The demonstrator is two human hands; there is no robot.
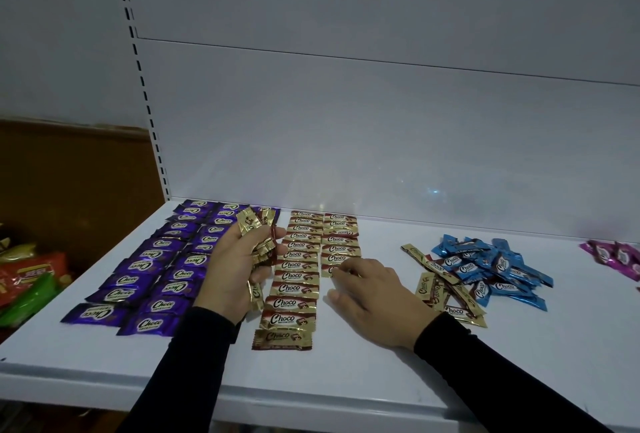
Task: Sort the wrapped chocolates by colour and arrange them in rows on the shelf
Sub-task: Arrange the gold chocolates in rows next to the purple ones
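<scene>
Gold row half-laid on shelf (346,346): left hand (239,263) clutching spare gold chocolates (259,242), right hand (374,297) fingers relaxed, touching newest piece (329,270); next, likely another below it.

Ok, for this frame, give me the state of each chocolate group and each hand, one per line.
purple chocolates: laid in rows.
gold chocolates: one long row, second shorter.
loose gold chocolates: unsorted beside the blue ones.
blue chocolates: unsorted heap.
pink chocolates: small cluster, partly out of frame.
left hand: grips a gold bunch.
right hand: fingertips on second gold row's nearest piece.
</scene>
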